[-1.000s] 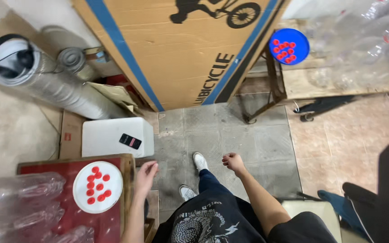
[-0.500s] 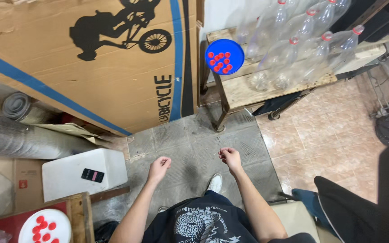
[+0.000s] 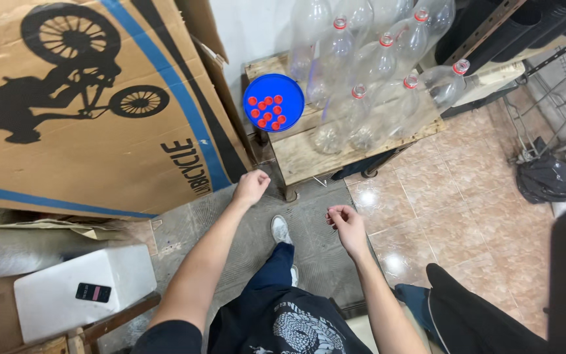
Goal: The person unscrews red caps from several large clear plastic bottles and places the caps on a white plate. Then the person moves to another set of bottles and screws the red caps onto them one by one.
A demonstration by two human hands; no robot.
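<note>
Nearing wooden table (image 3: 309, 154) edge, seemingly empty-handed

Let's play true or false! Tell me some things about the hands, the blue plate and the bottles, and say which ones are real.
1. Both hands are empty. True: the left hand and right hand hold nothing.
2. The blue plate holds small red caps. True.
3. The plate sits on the floor. False: it rests on the wooden table.
4. The clear bottles are full of juice. False: they look empty.
5. The big cardboard box shows a car. False: it shows a cyclist.
</note>
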